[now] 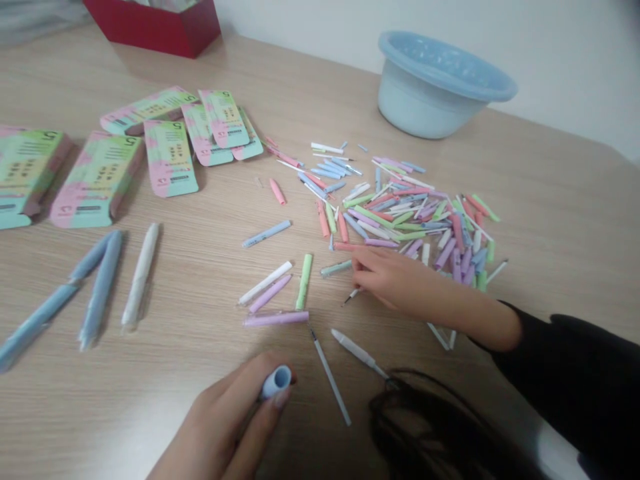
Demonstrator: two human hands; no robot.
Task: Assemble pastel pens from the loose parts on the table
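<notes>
Round light-blue plastic basin: contents indistinct.
Red angular box, left of basin: whitish contents.
My left fingers: clamped around hollow light-blue plastic barrel, nearer me than basin.
My right fingers: curled, before basin, at slim white dark-tipped refill; grip, cannot tell.

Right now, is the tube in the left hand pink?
No, the left hand holds a light blue tube, its open end showing.

Light-blue pen tube, open end showing, pastel pen parts heaped beyond
</notes>
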